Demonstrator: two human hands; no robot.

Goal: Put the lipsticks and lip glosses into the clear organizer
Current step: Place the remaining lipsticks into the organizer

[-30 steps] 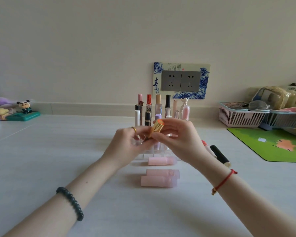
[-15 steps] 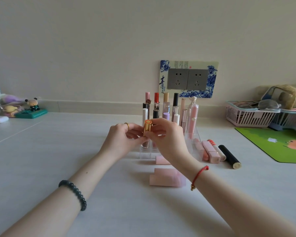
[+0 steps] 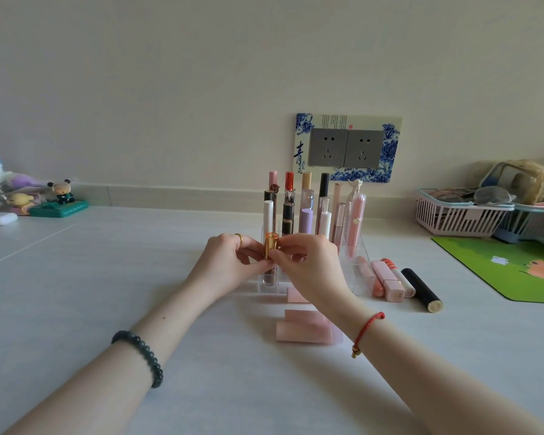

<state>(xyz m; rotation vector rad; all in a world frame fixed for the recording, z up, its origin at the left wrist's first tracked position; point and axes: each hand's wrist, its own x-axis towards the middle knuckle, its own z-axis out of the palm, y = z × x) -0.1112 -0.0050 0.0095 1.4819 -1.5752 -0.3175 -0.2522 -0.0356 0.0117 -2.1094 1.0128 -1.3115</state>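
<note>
Progress looks past halfway: about a dozen tubes stand upright in the far rows of the organizer [image 3: 264, 287]. Both hands pinch a gold lipstick [image 3: 271, 244], held upright over the near-left slots. The left hand [image 3: 230, 262] has curled fingers on its left side, the right hand [image 3: 308, 265] on its right. Whether its base sits in a slot is hidden. Left to store: pink tubes [image 3: 305, 332] lying near, and several more, including a black tube [image 3: 421, 288], just right of the organizer.

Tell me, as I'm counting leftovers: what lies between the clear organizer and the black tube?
In the head view, three lie side by side: a coral tube, a pink square lipstick and a white orange-capped tube.
</note>
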